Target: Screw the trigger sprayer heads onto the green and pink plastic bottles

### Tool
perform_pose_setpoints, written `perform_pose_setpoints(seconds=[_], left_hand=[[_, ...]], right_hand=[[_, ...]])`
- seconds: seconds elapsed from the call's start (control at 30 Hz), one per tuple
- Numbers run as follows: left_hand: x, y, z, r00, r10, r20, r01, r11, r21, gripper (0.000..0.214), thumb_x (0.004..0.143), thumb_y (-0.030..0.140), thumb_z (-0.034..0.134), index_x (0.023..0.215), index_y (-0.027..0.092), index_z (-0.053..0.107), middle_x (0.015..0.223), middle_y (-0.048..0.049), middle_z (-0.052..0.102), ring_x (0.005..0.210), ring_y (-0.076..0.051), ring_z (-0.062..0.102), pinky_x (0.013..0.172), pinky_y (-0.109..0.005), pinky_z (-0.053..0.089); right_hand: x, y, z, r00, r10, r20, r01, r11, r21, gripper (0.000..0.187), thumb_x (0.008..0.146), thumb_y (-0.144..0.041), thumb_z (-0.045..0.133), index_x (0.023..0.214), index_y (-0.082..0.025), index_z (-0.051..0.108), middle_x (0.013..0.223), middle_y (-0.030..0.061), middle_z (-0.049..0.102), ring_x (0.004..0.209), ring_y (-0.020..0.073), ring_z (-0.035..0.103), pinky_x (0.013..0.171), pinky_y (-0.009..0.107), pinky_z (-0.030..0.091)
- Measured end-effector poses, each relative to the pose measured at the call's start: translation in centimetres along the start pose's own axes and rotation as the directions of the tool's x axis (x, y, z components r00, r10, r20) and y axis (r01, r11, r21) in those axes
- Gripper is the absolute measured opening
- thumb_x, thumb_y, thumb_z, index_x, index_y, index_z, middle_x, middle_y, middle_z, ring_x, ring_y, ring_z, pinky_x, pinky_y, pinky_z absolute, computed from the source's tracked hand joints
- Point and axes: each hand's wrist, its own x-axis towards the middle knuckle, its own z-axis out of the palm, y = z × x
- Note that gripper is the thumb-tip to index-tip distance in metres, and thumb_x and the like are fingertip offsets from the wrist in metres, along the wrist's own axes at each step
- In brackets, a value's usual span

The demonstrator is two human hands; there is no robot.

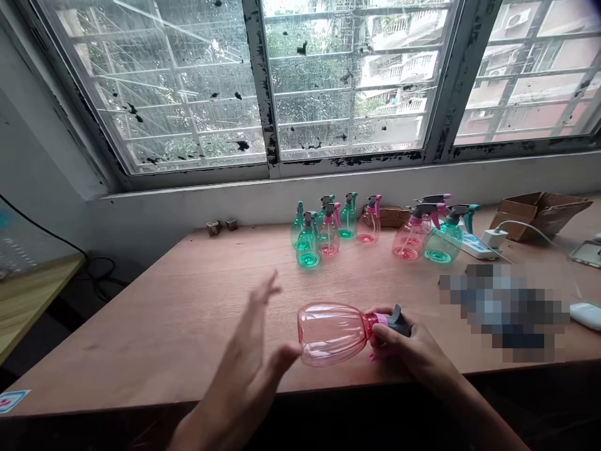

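A clear pink spray bottle lies on its side in the air above the near part of the table, its base toward the left. My right hand is closed round its neck and dark grey spray head, with part of a pink trigger showing underneath. To the left, my left hand is open, fingers stretched out and thumb apart. Its thumb tip is at the bottle's base; whether it touches I cannot tell. The bottle looks see-through, with no liquid visible in it.
Several green and pink spray bottles, among them a green one and a pink one, stand toward the back of the wooden table. A power strip, a cardboard box and a white mouse are at right. Windows rise behind.
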Motion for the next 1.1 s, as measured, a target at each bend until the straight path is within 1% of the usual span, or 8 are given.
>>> perform_pose_setpoints(seconds=[0.1, 0.17, 0.27, 0.5, 0.6, 0.7, 0.9, 1.1], left_hand=[[0.5, -1.9, 1.6, 0.965, -0.074, 0.25, 0.105, 0.988, -0.115, 0.089, 0.086, 0.061, 0.062, 0.155, 0.024, 0.022, 0.151, -0.0155, 0.042, 0.135, -0.041, 0.043, 0.112, -0.056, 0.035], [0.9, -3.1, 2.4, 0.946, -0.086, 0.313, 0.154, 0.967, -0.201, 0.086, 0.086, 0.056, 0.067, 0.154, 0.024, 0.026, 0.146, -0.0143, 0.048, 0.132, -0.037, 0.048, 0.113, -0.051, 0.037], [1.3, -4.4, 3.0, 0.953, -0.073, 0.295, 0.162, 0.943, -0.29, 0.083, 0.085, 0.042, 0.074, 0.152, 0.028, 0.029, 0.133, -0.0117, 0.057, 0.12, -0.031, 0.059, 0.109, -0.048, 0.042], [1.1, -5.5, 2.8, 0.955, 0.041, 0.295, 0.085, 0.91, -0.405, 0.094, 0.081, 0.023, 0.08, 0.151, 0.047, 0.022, 0.161, -0.0025, 0.028, 0.14, -0.033, 0.04, 0.117, -0.049, 0.035], [1.1, -5.3, 2.8, 0.942, -0.007, 0.335, 0.167, 0.877, -0.45, 0.115, 0.072, 0.022, 0.088, 0.155, 0.041, 0.01, 0.161, -0.0071, 0.028, 0.139, -0.034, 0.041, 0.117, -0.051, 0.034], [1.2, -5.0, 2.8, 0.937, -0.045, 0.347, 0.22, 0.848, -0.483, 0.099, 0.079, 0.028, 0.082, 0.156, 0.028, 0.019, 0.156, -0.0121, 0.038, 0.139, -0.033, 0.042, 0.118, -0.051, 0.033], [1.1, -4.7, 2.9, 0.94, 0.001, 0.342, 0.145, 0.905, -0.401, 0.102, 0.084, 0.019, 0.077, 0.155, 0.04, 0.008, 0.161, -0.0067, 0.029, 0.14, -0.032, 0.042, 0.12, -0.053, 0.029], [1.0, -5.1, 2.9, 0.935, -0.043, 0.353, 0.215, 0.86, -0.462, 0.095, 0.086, 0.03, 0.075, 0.157, 0.031, 0.011, 0.161, -0.0107, 0.028, 0.142, -0.031, 0.038, 0.118, -0.047, 0.035]], right_hand=[[0.2, 0.1, -0.1, 1.0, 0.014, -0.012, -0.014, 1.0, -0.004, 0.044, 0.067, -0.045, 0.088, 0.093, -0.015, 0.068, 0.062, 0.0006, 0.07, 0.051, 0.0175, 0.065, 0.055, 0.032, 0.059], [0.2, 0.1, -0.1, 1.0, 0.019, -0.023, -0.019, 1.0, -0.006, 0.044, 0.067, -0.045, 0.088, 0.092, -0.016, 0.068, 0.063, 0.0003, 0.071, 0.052, 0.0178, 0.065, 0.055, 0.032, 0.059], [0.2, 0.0, 0.0, 1.0, 0.022, -0.02, -0.023, 1.0, -0.013, 0.042, 0.067, -0.043, 0.088, 0.092, -0.016, 0.067, 0.064, 0.0007, 0.071, 0.052, 0.0179, 0.066, 0.055, 0.031, 0.058], [0.3, -0.2, 0.2, 0.999, 0.042, 0.009, -0.042, 0.998, -0.037, 0.041, 0.067, -0.045, 0.088, 0.088, -0.015, 0.068, 0.063, 0.0014, 0.071, 0.053, 0.0176, 0.065, 0.054, 0.031, 0.058], [0.2, -0.2, 0.1, 0.999, 0.042, 0.016, -0.041, 0.998, -0.05, 0.041, 0.067, -0.044, 0.088, 0.087, -0.015, 0.068, 0.063, 0.0014, 0.071, 0.052, 0.0177, 0.065, 0.054, 0.03, 0.058], [0.2, -0.2, 0.1, 0.999, 0.04, 0.021, -0.039, 0.997, -0.065, 0.04, 0.067, -0.044, 0.088, 0.086, -0.015, 0.068, 0.063, 0.0014, 0.071, 0.052, 0.0177, 0.066, 0.054, 0.03, 0.058], [0.2, -0.4, 0.2, 0.999, 0.044, 0.003, -0.044, 0.998, -0.047, 0.042, 0.066, -0.046, 0.088, 0.087, -0.015, 0.068, 0.063, 0.0007, 0.07, 0.053, 0.0179, 0.065, 0.055, 0.032, 0.058], [0.0, -0.7, 0.2, 0.998, 0.051, 0.037, -0.047, 0.993, -0.107, 0.039, 0.068, -0.043, 0.088, 0.089, -0.016, 0.069, 0.068, 0.0007, 0.072, 0.056, 0.0192, 0.069, 0.057, 0.031, 0.058]])
